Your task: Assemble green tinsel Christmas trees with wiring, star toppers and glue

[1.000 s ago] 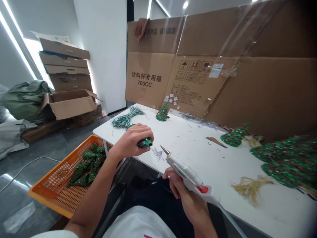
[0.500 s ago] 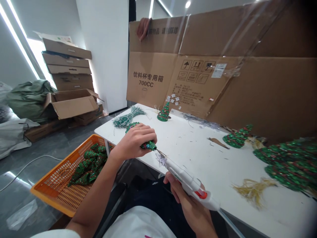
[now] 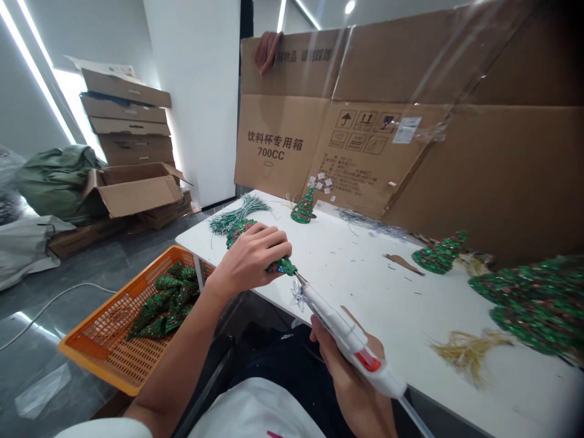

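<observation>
My left hand is closed round a small green glitter cone tree, lying sideways with its tip pointing right. My right hand grips a white glue gun with a red trigger. The gun's metal nozzle touches the tip of the tree. A small silver star lies on the white table just under the nozzle.
An orange basket of green cones stands on the floor at the left. On the table are a bundle of green wires, finished trees, a heap of trees at right and gold strands. Cardboard sheets stand behind.
The glue gun has moved up and left until its nozzle meets the tree's tip. My left hand with the tree has shifted slightly right.
</observation>
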Action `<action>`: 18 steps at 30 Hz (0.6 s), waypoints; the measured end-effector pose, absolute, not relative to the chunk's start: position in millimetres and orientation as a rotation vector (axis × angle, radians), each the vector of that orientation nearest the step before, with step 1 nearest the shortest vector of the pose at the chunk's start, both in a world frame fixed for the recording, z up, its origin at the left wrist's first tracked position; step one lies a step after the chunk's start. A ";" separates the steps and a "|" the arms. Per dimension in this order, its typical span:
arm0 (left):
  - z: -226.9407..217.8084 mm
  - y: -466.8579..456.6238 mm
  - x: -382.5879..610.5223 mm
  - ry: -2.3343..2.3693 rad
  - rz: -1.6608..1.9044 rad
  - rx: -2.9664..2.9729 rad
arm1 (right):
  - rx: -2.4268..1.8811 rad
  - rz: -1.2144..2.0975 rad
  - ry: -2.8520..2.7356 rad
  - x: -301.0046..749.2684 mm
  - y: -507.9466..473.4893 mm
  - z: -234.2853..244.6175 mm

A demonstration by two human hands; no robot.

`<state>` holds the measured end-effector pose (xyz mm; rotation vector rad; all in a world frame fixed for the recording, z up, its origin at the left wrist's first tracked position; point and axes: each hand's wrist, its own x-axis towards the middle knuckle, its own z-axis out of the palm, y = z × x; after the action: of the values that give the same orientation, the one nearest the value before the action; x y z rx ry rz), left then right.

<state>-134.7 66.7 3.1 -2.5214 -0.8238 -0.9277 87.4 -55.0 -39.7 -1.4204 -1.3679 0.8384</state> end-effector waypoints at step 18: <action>-2.1 68.2 -122.3 -0.865 -1.077 -2.421 | -1.513 0.838 -1.257 93.6 -48.6 -43.7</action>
<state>-122.3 68.2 -2.1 -2.4215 -0.8646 -1.0773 93.6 -48.6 -43.7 -1.5125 -1.2568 0.8381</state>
